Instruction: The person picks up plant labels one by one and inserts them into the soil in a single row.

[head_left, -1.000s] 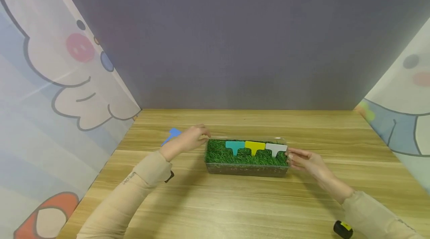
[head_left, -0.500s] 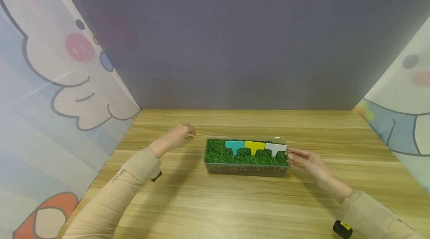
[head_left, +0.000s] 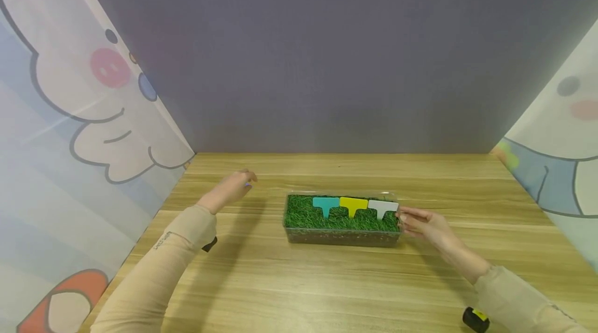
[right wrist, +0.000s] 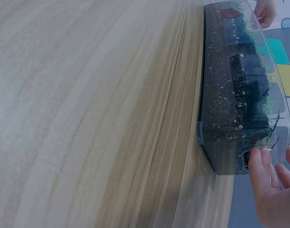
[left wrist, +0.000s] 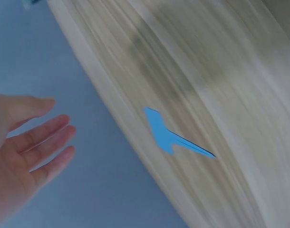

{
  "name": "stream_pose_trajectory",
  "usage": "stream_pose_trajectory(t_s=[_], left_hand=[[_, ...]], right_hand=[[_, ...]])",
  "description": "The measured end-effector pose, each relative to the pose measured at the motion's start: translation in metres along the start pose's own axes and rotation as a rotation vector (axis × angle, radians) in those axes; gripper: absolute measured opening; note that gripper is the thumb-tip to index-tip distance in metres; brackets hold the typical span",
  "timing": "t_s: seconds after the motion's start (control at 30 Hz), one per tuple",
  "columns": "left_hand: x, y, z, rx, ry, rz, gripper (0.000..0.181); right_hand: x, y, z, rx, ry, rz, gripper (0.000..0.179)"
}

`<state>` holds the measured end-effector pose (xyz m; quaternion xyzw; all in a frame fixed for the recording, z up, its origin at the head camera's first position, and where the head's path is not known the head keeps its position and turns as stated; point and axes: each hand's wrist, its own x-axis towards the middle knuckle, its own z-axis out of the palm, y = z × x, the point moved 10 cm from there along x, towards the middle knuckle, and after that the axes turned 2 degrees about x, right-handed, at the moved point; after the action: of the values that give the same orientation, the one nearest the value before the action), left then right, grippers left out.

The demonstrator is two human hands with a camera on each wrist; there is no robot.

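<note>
A clear rectangular planter box (head_left: 343, 237) filled with dark soil and green grass stands on the table. Three T-shaped plant labels are stuck upright in the grass: teal (head_left: 325, 202), yellow (head_left: 353, 203) and white (head_left: 383, 205). My right hand (head_left: 430, 227) holds the box's right end, fingertips and thumb at its end wall and rim. Left of the box, my left hand (head_left: 229, 190) hovers with fingers loosely spread and holds nothing. Below it a blue T-shaped plant label (left wrist: 159, 131) lies flat on the table, mostly hidden by the hand in the head view.
The wood-grain table (head_left: 327, 286) ends at a grey wall (head_left: 345, 63) at the back. Cartoon-printed curtains (head_left: 60, 130) flank it on both sides. A black device with a yellow mark (head_left: 476, 319) is at the right wrist.
My left hand has moved left, away from the box's left end, and now covers the blue plant label in the head view. The right hand stays at the box's right end.
</note>
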<state>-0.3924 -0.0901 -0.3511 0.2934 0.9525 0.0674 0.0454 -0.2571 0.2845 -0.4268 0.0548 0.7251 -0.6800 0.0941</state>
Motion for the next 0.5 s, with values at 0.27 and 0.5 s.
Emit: stream_pose_trajectory(t_s=[0.27, 0.5], left_hand=[[0.005, -0.023, 0.012, 0.038, 0.008, -0.023, 0.028], [0.009, -0.039, 0.023, 0.021, 0.010, -0.072, 0.032]], right_hand=[[0.012, 0.018, -0.007, 0.107, -0.073, -0.045, 0.048], [0.014, 0.022, -0.009, 0.089, -0.062, -0.042, 0.057]])
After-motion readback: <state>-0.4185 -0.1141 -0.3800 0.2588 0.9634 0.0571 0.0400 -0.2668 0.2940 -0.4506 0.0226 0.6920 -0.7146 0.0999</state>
